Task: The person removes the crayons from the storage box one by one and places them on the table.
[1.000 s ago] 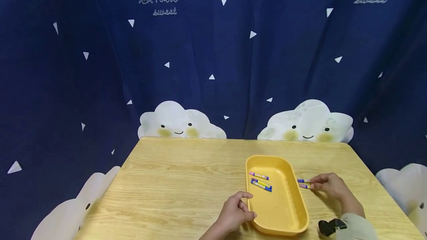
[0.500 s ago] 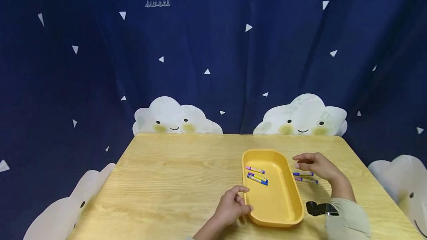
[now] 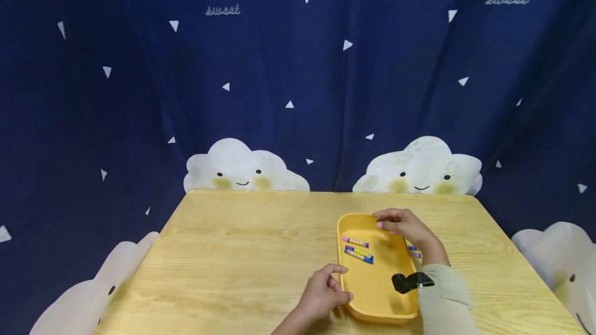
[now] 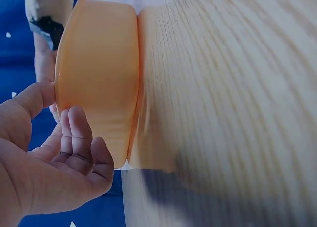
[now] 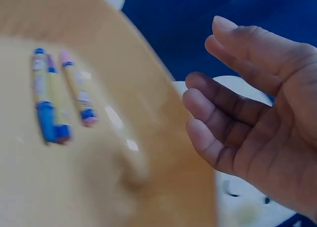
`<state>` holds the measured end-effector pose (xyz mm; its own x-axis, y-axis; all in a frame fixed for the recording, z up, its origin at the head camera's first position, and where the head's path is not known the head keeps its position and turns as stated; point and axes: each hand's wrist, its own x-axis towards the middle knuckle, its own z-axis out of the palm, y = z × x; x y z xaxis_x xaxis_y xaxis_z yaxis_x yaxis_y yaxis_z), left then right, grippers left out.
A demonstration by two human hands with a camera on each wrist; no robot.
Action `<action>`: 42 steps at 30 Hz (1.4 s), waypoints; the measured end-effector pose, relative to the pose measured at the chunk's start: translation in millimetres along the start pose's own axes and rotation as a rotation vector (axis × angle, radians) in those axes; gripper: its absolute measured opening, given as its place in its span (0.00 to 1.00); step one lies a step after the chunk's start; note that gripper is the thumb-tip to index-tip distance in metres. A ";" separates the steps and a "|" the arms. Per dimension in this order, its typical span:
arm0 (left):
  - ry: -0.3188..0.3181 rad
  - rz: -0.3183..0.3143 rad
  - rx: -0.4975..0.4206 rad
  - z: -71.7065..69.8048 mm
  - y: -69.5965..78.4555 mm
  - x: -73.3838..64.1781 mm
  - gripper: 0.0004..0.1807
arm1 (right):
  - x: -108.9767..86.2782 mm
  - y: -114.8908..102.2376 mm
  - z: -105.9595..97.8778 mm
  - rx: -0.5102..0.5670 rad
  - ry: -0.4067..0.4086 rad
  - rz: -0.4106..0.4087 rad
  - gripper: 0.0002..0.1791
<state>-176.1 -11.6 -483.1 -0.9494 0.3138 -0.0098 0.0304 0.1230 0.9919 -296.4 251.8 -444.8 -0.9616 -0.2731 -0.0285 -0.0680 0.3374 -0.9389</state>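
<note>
A yellow-orange plastic tray [image 3: 372, 291] stands on the wooden table. My left hand [image 3: 323, 292] grips its left rim, and in the left wrist view the other fingers curl beside the outer wall. Three crayons lie in the tray: a pink crayon [image 3: 356, 243], and next to it a blue crayon [image 5: 43, 98] beside a purple-tipped crayon [image 5: 58, 101]. My right hand [image 3: 407, 225], empty with fingers relaxed and spread, hovers over the tray's far right rim. Outside the right wall a pink-purple crayon [image 3: 415, 255] and a blue-ended crayon [image 3: 412, 248] are partly hidden by my right arm.
The wooden table [image 3: 242, 262] extends left of the tray. A dark blue curtain [image 3: 261, 66] with white clouds hangs behind its far edge. A black wrist camera [image 3: 405, 283] on my right arm overlaps the tray in the head view.
My right hand has let go of the two crayons right of the tray, risen, and moved left over the tray's far rim. My left hand stays on the left rim.
</note>
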 end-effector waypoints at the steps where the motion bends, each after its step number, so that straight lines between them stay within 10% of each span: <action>1: 0.000 -0.006 -0.003 -0.2 -0.6 -0.4 0.26 | 3.4 2.7 4.8 0.012 -0.006 0.008 0.25; 20: -0.003 0.022 -0.021 1.1 -7.3 2.4 0.25 | 32.9 34.1 52.6 0.016 0.037 0.153 0.19; 42: 0.009 -0.004 -0.039 0.2 -7.7 2.5 0.25 | 33.3 48.6 69.9 -0.087 0.121 0.116 0.10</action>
<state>-178.6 -11.6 -490.8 -0.9523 0.3050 -0.0124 0.0150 0.0871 0.9961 -313.1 196.1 -515.4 -0.9889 -0.1197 -0.0885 0.0274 0.4385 -0.8983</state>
